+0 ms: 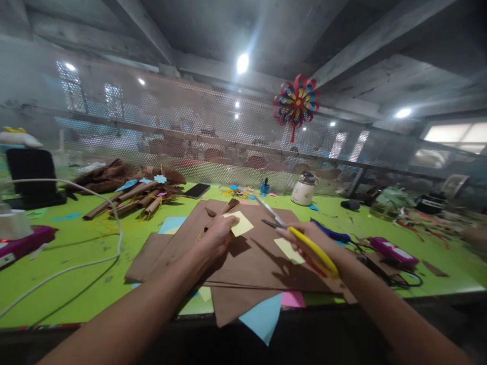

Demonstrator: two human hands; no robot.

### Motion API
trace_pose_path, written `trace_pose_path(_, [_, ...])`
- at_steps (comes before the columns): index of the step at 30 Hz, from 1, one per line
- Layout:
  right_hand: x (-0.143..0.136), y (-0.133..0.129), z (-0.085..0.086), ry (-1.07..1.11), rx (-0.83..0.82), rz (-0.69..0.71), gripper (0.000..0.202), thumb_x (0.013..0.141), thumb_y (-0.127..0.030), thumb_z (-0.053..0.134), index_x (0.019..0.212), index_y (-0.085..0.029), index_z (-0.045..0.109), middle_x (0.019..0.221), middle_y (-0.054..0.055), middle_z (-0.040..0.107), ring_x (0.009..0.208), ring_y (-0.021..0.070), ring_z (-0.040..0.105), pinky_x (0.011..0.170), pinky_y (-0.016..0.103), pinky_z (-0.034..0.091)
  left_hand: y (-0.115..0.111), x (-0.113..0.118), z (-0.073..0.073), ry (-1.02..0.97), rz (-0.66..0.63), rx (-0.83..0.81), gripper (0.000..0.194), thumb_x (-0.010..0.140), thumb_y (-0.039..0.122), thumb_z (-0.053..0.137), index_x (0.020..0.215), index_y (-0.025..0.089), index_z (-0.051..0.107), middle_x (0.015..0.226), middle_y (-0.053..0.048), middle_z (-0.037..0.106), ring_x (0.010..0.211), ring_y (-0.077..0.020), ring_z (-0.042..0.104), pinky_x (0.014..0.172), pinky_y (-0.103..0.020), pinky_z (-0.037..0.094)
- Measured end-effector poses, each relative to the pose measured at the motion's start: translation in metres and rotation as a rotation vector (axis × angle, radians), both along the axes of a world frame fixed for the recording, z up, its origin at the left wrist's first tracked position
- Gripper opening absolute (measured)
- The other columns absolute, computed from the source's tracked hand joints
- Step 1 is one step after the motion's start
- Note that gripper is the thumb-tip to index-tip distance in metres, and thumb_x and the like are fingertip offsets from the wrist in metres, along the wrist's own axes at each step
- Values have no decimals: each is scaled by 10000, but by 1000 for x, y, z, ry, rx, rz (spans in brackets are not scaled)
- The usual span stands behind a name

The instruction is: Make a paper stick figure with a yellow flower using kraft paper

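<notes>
Look for the yellow slip above the brown sheets, pinched near its left edge between the thumb and fingers of the left hand. Judge that pinch sound, with most of the slip left free, but mind the thumb, lying over the paper. Find the scissors in the right hand, gripped at the yellow handle, with blades parted and pointing up and left, just apart from the slip. Too blurred to tell which fingers sit in the loops.

For a clean cut, feed the paper deep between the blades, use long even strokes, and turn the slip rather than the wrist. Angle the blade tips away from the left thumb.

Watch the second slip on the brown sheets, under the right hand; avoid brushing it aside. Note blue paper and pink paper poking from beneath, with the blue hanging past the edge of the counter, perhaps easy to snag with a forearm. Farther back, see the rolls, phone and kettle, all well away from the blades.
</notes>
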State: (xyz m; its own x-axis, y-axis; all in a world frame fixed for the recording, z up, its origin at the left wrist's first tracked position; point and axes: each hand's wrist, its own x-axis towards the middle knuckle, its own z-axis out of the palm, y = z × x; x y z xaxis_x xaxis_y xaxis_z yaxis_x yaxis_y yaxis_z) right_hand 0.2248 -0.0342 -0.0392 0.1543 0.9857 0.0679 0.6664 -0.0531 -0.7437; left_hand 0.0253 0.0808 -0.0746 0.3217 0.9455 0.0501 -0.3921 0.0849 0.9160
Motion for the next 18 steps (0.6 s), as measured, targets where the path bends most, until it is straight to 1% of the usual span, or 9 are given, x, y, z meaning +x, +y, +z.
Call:
trace_pose_path(2, [21, 16, 7, -123, 111, -94, 406, 783, -530, 573, 882, -150, 678, 606, 37, 617, 503, 141, 539, 459, 235, 366, 2, 1, -1, 24, 19, 8, 99, 606, 108, 579, 703, 130, 577, 672, -56, 617, 581, -142, 572, 558, -257, 451])
trace_pose_path(4, [40, 33, 8, -337, 173, -206, 338, 769, -443, 618, 882, -136, 702, 764, 92, 688, 684, 198, 617, 571, 254, 409, 2, 1, 0, 33, 21, 19, 103, 618, 117, 595, 721, 124, 594, 694, -63, 629, 600, -149, 585, 569, -259, 457])
trace_pose_path(6, [48, 46, 4, -490, 137, -234, 305, 777, -374, 610, 934, -134, 712, 896, 122, 711, 793, 235, 637, 637, 267, 417, 2, 0, 2, 47, 31, 14, 109, 632, 130, 615, 741, 123, 609, 707, -68, 639, 614, -154, 594, 577, -261, 464])
trace_pose_path(7, [47, 50, 1, -528, 106, -235, 293, 785, -344, 592, 955, -139, 715, 921, 123, 715, 814, 239, 642, 652, 265, 417, 2, 0, 3, 51, 42, 5, 109, 641, 136, 621, 749, 126, 613, 713, -68, 644, 616, -154, 596, 576, -260, 466])
trace_pose_path(10, [22, 61, -5, -566, 36, -208, 259, 776, -292, 566, 923, -155, 731, 877, 106, 727, 830, 237, 649, 659, 247, 413, 2, -2, 4, 37, 51, -14, 98, 655, 145, 625, 752, 132, 613, 714, -64, 651, 606, -149, 593, 559, -250, 464])
trace_pose_path(12, [-2, 69, -5, -561, 3, -199, 247, 777, -295, 564, 876, -145, 733, 845, 116, 725, 829, 240, 646, 649, 240, 404, 3, -1, 1, 29, 23, -1, 103, 658, 147, 618, 760, 126, 618, 717, -66, 656, 612, -153, 600, 563, -249, 467])
trace_pose_path(14, [-22, 80, -2, -505, -17, -202, 249, 790, -303, 568, 887, -132, 722, 845, 131, 720, 820, 234, 647, 634, 231, 397, 4, 0, -1, 43, -16, 12, 118, 651, 138, 616, 766, 115, 625, 720, -72, 660, 619, -159, 607, 581, -255, 474])
trace_pose_path(16, [-35, 92, 1, -453, -31, -196, 242, 798, -301, 579, 904, -126, 707, 839, 129, 716, 789, 221, 646, 620, 226, 393, 3, 1, -3, 62, -78, 11, 139, 635, 121, 621, 772, 103, 629, 739, -85, 669, 638, -167, 617, 613, -264, 483])
trace_pose_path(18, [-39, 101, 4, -426, -41, -169, 224, 793, -290, 595, 882, -113, 698, 818, 127, 711, 750, 209, 638, 601, 227, 387, 1, 2, -4, 95, -186, 14, 170, 627, 118, 631, 795, 97, 636, 768, -97, 680, 664, -175, 627, 635, -265, 484])
